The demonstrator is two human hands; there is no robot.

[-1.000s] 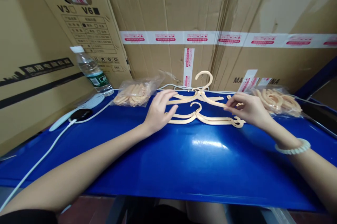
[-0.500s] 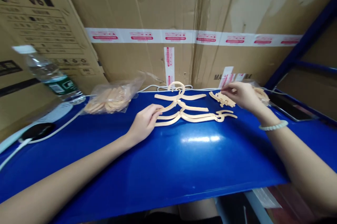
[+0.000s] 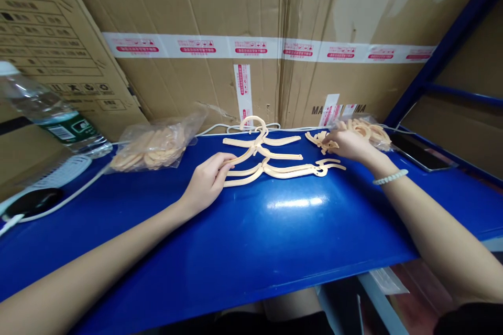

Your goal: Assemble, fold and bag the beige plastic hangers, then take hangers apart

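Cream plastic folding-hanger parts lie spread on the blue table (image 3: 251, 240). My left hand (image 3: 206, 180) pinches the left end of one curved hanger arm (image 3: 245, 155), which reaches to the middle of the layout. A hanger hook (image 3: 255, 121) curves at the back, with a hanger arm (image 3: 281, 141) to its right. Nearer me, more arms (image 3: 291, 171) lie joined or overlapping, and a small hook piece (image 3: 322, 170) is at their right end. My right hand (image 3: 348, 144) has its fingers together at a small pile of cream plastic pieces (image 3: 317, 138); its fingertips are partly hidden.
A clear bag of cream parts (image 3: 151, 149) sits at the left, another bag (image 3: 371, 133) behind my right hand. A water bottle (image 3: 58, 120), a black mouse-like object (image 3: 35, 203) and a white cable (image 3: 84, 191) are far left. A phone (image 3: 418, 152) lies right. Cardboard (image 3: 196, 83) stands behind.
My right hand has come down from above the small pieces into the pile. My left hand keeps its hold on the hanger arm. The camera view has shifted slightly.
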